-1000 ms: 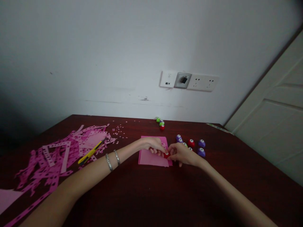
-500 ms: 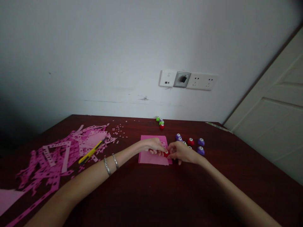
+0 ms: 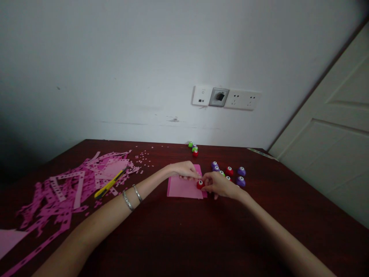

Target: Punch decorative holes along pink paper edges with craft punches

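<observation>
To the left, pink strips and a yellow cutter are strewn; at the right, other eye-topped pieces are partly hidden by the right hand, whose fingers are clamped on a red piece over the pink paper's right side. The red piece, pressed under the left thumb earlier, is now uncovered, the left hand being shifted just beyond it, its finger spacing unclear. The piece's eye is turned up towards the camera; no long axis can be told.

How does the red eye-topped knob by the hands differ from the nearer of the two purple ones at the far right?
Colour: the red knob is red; the purple knob is purple.
Handling: the right hand is touching the red knob, while the purple knob stands untouched.
Place: the red knob is at the pink paper's right edge; the purple knob sits on the dark table.
Both have a white, eye-like top.
</observation>
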The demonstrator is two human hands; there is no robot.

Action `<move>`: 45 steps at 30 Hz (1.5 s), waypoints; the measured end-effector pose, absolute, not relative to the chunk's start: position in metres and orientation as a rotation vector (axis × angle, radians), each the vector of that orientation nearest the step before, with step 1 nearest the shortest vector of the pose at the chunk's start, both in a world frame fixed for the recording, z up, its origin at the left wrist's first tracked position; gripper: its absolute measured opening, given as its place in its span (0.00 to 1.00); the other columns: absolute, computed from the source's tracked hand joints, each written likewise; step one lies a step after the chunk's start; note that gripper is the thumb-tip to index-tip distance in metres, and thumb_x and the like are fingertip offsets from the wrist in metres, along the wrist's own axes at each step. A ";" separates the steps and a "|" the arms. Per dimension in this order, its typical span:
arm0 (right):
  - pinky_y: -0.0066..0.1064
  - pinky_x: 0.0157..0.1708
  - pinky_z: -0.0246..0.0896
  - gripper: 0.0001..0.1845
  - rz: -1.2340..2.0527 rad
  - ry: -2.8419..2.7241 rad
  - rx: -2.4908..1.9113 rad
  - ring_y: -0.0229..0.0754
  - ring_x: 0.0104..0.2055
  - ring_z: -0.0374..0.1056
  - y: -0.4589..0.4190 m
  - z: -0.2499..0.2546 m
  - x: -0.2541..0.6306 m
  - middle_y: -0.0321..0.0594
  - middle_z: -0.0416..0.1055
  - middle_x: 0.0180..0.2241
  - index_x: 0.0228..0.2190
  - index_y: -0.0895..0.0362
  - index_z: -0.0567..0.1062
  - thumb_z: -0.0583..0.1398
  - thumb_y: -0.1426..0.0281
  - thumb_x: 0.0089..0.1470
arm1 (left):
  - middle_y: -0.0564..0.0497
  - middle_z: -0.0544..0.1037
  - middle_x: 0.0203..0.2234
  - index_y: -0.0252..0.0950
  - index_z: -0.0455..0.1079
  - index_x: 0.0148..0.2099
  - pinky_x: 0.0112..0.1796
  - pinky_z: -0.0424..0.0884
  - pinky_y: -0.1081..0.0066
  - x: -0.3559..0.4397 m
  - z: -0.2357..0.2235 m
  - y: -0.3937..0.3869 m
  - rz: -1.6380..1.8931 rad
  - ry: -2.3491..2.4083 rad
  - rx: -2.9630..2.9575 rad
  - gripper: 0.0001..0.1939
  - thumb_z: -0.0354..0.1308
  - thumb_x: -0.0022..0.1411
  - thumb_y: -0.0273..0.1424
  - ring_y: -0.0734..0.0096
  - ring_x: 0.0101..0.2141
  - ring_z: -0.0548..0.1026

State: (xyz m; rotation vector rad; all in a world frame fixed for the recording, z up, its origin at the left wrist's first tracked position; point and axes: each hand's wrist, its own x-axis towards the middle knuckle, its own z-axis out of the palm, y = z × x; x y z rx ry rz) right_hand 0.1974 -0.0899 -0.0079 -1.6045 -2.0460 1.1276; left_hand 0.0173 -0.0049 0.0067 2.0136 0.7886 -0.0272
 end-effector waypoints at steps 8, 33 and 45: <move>0.20 0.10 0.62 0.08 1.126 -2.018 -1.627 0.30 0.16 0.63 -0.090 -0.009 0.196 0.34 0.67 0.23 0.31 0.62 0.70 0.60 0.71 0.46 | 0.51 0.73 0.25 0.33 0.71 0.31 0.29 0.61 0.72 -0.004 0.001 -0.010 0.105 0.709 2.477 0.19 0.60 0.47 0.46 0.73 0.27 0.68; 0.17 0.10 0.61 0.12 1.053 -2.136 -1.576 0.30 0.18 0.62 -0.092 -0.010 0.202 0.34 0.64 0.24 0.38 0.60 0.71 0.58 0.67 0.51 | 0.50 0.33 0.63 0.37 0.30 0.65 0.58 0.39 0.58 -0.031 -0.022 -0.036 -0.140 0.536 2.753 0.38 0.34 0.61 0.53 0.60 0.61 0.35; 0.19 0.11 0.63 0.13 1.054 -2.133 -1.552 0.32 0.21 0.63 -0.093 -0.006 0.203 0.35 0.65 0.25 0.38 0.59 0.72 0.58 0.67 0.50 | 0.50 0.33 0.63 0.37 0.31 0.65 0.58 0.39 0.57 -0.032 -0.021 -0.037 -0.144 0.553 2.736 0.38 0.34 0.61 0.54 0.59 0.61 0.34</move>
